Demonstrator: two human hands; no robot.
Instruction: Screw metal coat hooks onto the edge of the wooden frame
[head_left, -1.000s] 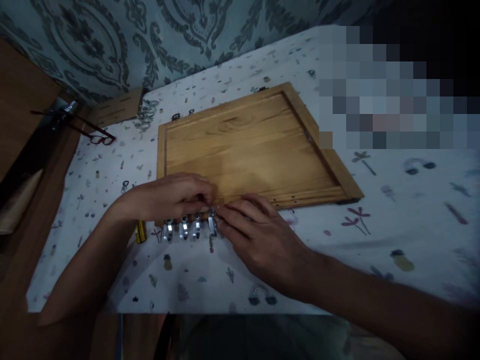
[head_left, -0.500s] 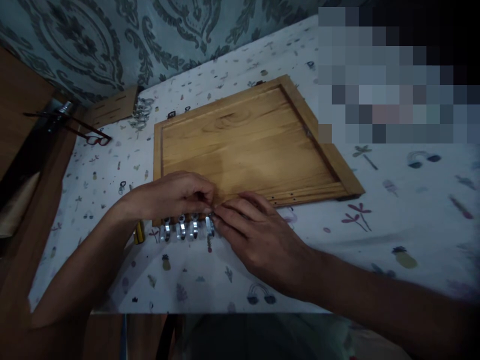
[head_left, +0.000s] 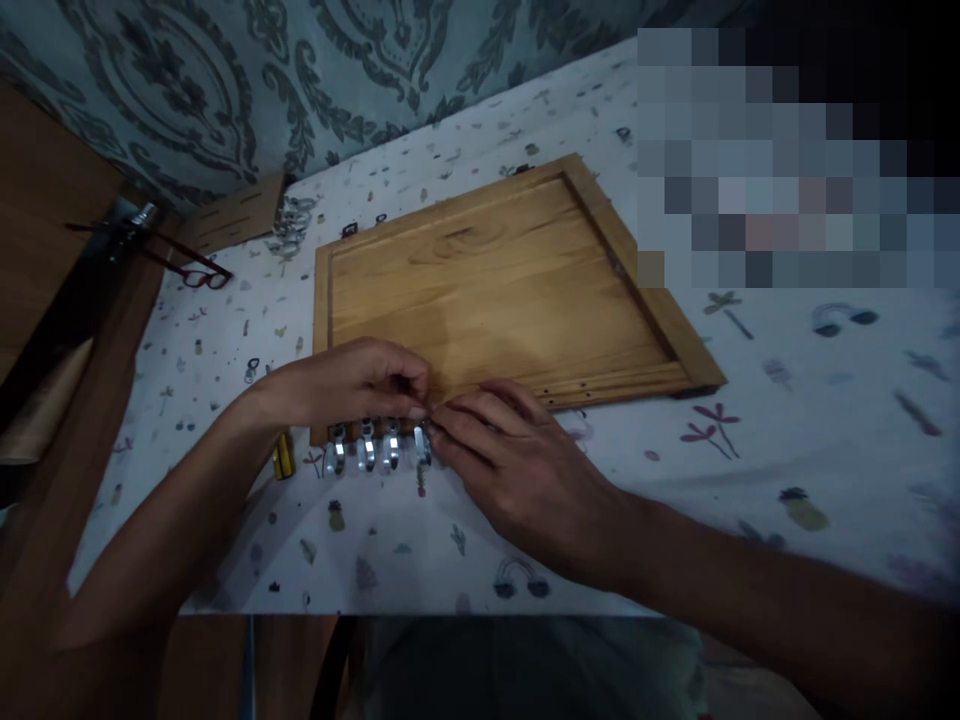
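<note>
Far blue-green scrollwork wall (head_left: pixel 360 80); white printed tablecloth (head_left: pixel 337 575) under a golden wooden panel (head_left: pixel 487 290). Left hand (head_left: pixel 364 385) and right hand (head_left: pixel 517 460) meet at its near edge, grip unclear.

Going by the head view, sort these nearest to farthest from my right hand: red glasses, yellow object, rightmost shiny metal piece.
1. Rightmost shiny metal piece: at your right hand, by the wooden board.
2. Yellow object: left of the board's near-left corner.
3. Red glasses: farther left and back.
</note>
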